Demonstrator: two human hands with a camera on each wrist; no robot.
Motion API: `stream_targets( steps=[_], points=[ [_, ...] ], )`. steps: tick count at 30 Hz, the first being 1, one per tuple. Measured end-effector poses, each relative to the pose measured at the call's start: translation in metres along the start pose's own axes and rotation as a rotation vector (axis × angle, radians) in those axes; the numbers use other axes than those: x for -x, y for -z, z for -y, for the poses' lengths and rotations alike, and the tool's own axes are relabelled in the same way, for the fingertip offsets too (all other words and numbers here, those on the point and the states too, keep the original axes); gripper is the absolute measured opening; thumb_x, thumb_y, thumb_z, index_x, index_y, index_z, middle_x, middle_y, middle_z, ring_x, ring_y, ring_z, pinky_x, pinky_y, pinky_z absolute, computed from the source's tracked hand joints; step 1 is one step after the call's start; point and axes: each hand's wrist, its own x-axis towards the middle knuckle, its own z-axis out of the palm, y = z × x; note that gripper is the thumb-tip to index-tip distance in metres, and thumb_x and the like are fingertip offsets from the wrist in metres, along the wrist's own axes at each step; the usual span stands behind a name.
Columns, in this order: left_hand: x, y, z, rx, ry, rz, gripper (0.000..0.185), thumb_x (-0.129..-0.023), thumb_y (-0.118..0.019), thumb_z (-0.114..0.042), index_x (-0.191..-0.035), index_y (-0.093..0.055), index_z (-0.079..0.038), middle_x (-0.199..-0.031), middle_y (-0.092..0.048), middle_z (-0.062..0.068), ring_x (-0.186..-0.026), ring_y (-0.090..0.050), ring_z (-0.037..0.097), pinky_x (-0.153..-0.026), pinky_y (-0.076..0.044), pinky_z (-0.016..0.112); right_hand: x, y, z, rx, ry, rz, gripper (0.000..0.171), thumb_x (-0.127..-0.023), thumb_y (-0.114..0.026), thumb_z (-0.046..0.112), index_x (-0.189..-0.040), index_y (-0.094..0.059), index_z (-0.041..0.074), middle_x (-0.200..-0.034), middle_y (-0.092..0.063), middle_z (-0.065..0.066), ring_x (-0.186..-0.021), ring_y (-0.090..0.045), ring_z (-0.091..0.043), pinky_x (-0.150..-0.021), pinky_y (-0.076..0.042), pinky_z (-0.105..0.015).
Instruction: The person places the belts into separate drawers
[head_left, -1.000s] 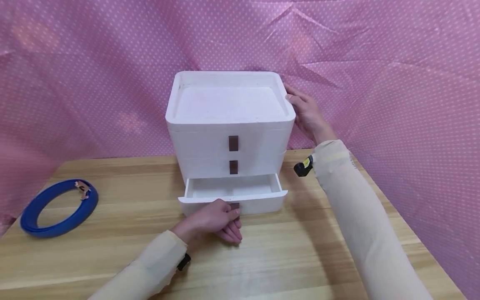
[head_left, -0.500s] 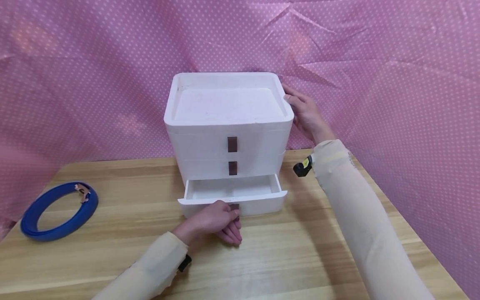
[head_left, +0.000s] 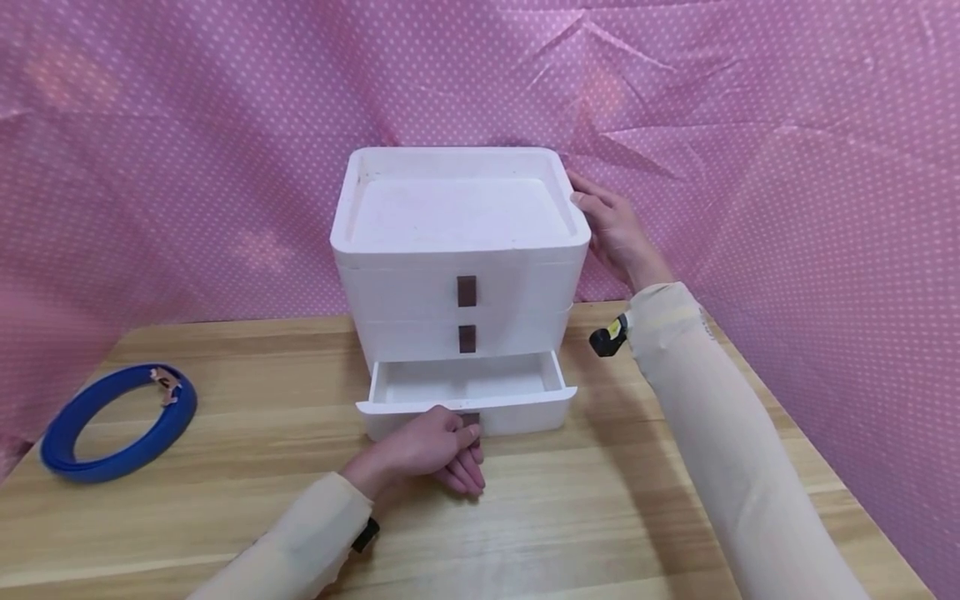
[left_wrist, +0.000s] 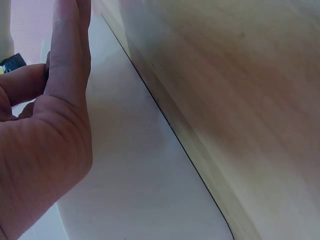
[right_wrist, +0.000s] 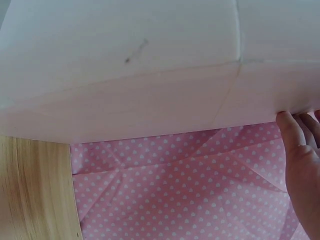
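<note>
A: Largest first?
B: Wooden table (head_left: 600, 500); white plastic three-drawer cabinet (head_left: 457, 250) at its back centre, bottom drawer (head_left: 465, 392) pulled out.
A: Hands?
B: Right hand (head_left: 611, 229) flat against cabinet's right side, fingers straight. Left hand (head_left: 431, 450) curled round brown drawer tab (head_left: 470, 419).

Both arms wear long, close-fitting sleeves of pale cream fabric that end at the wrists, leaving the left hand (head_left: 427, 446) and right hand (head_left: 611, 225) bare. Just behind each hand sits a small black device, the right one with what looks like a yellow mark.
</note>
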Motion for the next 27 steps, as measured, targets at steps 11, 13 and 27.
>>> stream_targets(
  steps=[11, 13, 27],
  points=[
    [0.0013, -0.0039, 0.0052, -0.018, -0.025, 0.01, 0.038, -0.107, -0.039, -0.013, -0.089, -0.059, 0.014, -0.072, -0.069, 0.022, -0.066, -0.071, 0.035, -0.059, -0.062, 0.041, -0.0005, 0.0007, -0.0041, 0.013, -0.028, 0.003, 0.05, -0.099, -0.059, 0.015, -0.147, -0.045, 0.014, -0.15, -0.044, -0.004, -0.13, -0.048, -0.024, -0.095, -0.053, -0.027],
    [0.0016, -0.003, 0.0045, -0.031, -0.027, 0.004, 0.039, -0.107, -0.039, -0.014, -0.089, -0.059, 0.014, -0.071, -0.069, 0.022, -0.065, -0.071, 0.035, -0.058, -0.062, 0.041, -0.0015, 0.0001, -0.0045, 0.011, -0.013, 0.01, 0.05, -0.099, -0.059, 0.015, -0.147, -0.045, 0.014, -0.15, -0.044, -0.004, -0.129, -0.049, -0.024, -0.094, -0.053, -0.027],
    [0.0064, -0.0046, -0.0004, -0.049, -0.033, 0.017, 0.038, -0.107, -0.039, -0.014, -0.088, -0.059, 0.013, -0.072, -0.069, 0.023, -0.064, -0.07, 0.035, -0.058, -0.062, 0.042, 0.0, 0.0037, -0.0026, 0.0, 0.016, 0.016, 0.051, -0.098, -0.06, 0.015, -0.147, -0.046, 0.011, -0.149, -0.045, -0.006, -0.127, -0.051, -0.024, -0.091, -0.054, -0.025]
  ],
)
